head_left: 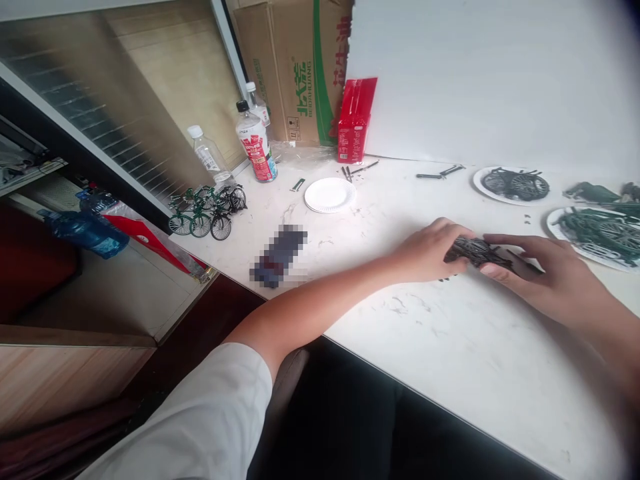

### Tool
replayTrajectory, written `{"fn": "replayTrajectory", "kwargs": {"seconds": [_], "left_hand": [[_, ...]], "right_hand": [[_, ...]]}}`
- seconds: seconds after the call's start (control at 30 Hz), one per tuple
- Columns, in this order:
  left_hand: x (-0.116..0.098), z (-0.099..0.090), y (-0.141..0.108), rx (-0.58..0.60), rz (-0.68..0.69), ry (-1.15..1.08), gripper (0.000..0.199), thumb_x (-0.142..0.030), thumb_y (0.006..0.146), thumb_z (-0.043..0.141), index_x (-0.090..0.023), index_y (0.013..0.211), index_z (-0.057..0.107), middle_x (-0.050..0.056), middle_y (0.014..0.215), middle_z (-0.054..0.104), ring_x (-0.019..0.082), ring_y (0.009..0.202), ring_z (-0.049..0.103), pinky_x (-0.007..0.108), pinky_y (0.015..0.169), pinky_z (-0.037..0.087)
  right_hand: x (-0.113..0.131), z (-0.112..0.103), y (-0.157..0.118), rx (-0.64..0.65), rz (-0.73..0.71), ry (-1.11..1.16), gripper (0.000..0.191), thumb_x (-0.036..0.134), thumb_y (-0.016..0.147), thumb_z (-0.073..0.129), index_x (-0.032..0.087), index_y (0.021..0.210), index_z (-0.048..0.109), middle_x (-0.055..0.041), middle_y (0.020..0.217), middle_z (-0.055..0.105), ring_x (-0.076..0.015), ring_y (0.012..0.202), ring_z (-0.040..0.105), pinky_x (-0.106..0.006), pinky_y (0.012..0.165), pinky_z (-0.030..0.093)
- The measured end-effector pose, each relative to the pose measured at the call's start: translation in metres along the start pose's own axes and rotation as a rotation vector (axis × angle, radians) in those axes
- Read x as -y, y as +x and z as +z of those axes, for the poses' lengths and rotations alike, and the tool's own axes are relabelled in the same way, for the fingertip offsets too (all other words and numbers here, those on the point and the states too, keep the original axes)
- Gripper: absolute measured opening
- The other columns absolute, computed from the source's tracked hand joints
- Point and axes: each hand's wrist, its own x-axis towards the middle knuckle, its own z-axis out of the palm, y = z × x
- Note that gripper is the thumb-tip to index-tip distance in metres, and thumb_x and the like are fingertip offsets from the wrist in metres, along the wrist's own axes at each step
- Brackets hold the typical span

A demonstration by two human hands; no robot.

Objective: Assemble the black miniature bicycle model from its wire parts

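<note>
My left hand and my right hand grip a bundle of dark model bicycle parts from both sides, just over the white table. Spokes and thin rods show in the bundle, but single pieces cannot be made out. Under my left hand lie a few tiny dark bits. Beyond my hands stands a white plate of dark spoked wheels. Farther right, past my right hand, another plate carries green bicycle parts.
Several small assembled bicycles stand at the left edge, near a clear bottle and a labelled bottle. A white paper plate, a red packet and a cardboard box are behind. A blurred-out dark object lies nearer.
</note>
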Motion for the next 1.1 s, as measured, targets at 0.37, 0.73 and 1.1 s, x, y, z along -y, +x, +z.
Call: {"fn": "replayTrajectory", "kwargs": {"seconds": [0.37,0.73,1.1], "left_hand": [[0.010,0.009,0.001,-0.111,0.113,-0.069,0.031,-0.021,0.097,0.061,-0.025,0.128,0.060,0.011,0.135,0.055,0.023,0.128,0.060,0.041,0.115,0.050],[0.011,0.008,0.000,-0.240,0.211,-0.091,0.041,-0.006,0.088,0.062,-0.021,0.126,0.059,0.014,0.133,0.056,0.027,0.131,0.060,0.048,0.119,0.050],[0.013,0.006,0.000,-0.254,0.100,-0.181,0.045,-0.007,0.090,0.062,-0.020,0.133,0.058,0.014,0.139,0.061,0.024,0.123,0.070,0.043,0.109,0.059]], "right_hand": [[-0.011,0.008,-0.006,0.088,-0.130,0.017,0.068,0.079,0.094,0.052,0.023,0.128,0.070,-0.0166,0.115,0.077,-0.0343,0.106,0.070,-0.049,0.096,0.050],[-0.005,-0.001,-0.006,0.118,-0.101,0.142,0.039,0.052,0.092,0.073,0.023,0.117,0.075,-0.0139,0.105,0.077,-0.0311,0.095,0.068,-0.046,0.088,0.052],[0.001,-0.008,-0.008,0.097,0.000,0.248,0.026,0.041,0.094,0.072,0.023,0.111,0.078,-0.0094,0.102,0.076,-0.0286,0.092,0.066,-0.045,0.085,0.053]]}}
